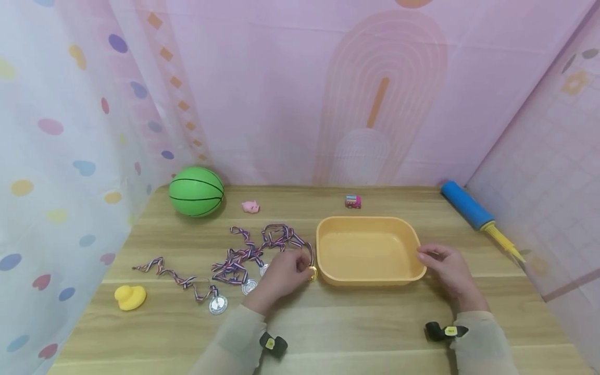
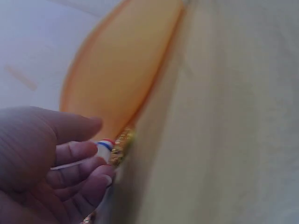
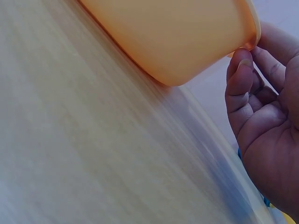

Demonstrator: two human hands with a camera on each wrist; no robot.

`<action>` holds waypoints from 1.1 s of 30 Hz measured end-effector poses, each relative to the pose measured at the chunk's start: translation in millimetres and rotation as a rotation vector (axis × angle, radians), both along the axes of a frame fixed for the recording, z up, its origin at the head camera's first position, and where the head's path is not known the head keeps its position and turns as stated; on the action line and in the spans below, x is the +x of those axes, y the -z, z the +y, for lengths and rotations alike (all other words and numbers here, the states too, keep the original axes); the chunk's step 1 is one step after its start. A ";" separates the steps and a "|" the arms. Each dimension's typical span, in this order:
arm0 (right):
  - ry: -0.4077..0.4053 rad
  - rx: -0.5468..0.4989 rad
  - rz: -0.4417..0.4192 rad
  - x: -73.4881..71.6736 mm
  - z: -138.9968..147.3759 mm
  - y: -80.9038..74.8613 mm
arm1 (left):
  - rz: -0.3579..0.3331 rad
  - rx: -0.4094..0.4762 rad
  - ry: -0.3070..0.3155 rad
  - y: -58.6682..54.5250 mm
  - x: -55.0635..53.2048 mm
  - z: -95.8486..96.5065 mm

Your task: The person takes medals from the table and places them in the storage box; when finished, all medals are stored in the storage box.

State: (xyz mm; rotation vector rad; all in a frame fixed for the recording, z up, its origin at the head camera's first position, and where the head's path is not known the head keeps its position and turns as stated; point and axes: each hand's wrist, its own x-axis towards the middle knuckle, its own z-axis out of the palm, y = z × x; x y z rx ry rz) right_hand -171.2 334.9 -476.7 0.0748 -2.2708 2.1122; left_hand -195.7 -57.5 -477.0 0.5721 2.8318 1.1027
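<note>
In the head view my left hand (image 1: pixel 287 272) pinches a gold medal (image 1: pixel 312 274) by its striped ribbon, beside the left end of a yellow-orange plastic basin (image 1: pixel 370 282). The left wrist view shows the ribbon (image 2: pixel 104 148) at the fingertips, with the medal's edge turned to the camera. My right hand (image 1: pixel 450 271) grips the basin's rim at its right end, thumb and fingers on either side, as the right wrist view also shows. Left of my left hand lie silver medals (image 1: pixel 217 304) and a tangle of striped ribbons (image 1: pixel 236 263).
A green ball (image 1: pixel 196 192), a pink toy pig (image 1: pixel 250 207) and a small toy car (image 1: pixel 353 201) sit along the back of the table. A yellow rubber duck (image 1: pixel 130 297) is at the left. At the right lies a blue hand pump (image 1: pixel 466 204) with a yellow nozzle.
</note>
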 end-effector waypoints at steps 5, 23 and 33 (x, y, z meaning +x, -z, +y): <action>-0.014 -0.003 0.014 -1.7 -0.6 0.3 | -0.015 -0.026 -0.020 4.2 1.9 2.9; 0.015 0.072 -0.028 3.5 -1.5 -0.2 | -0.010 -0.035 -0.038 7.7 4.2 6.1; -0.017 -0.073 -0.063 4.7 -3.4 -2.4 | 0.016 -0.076 -0.019 7.6 4.8 6.6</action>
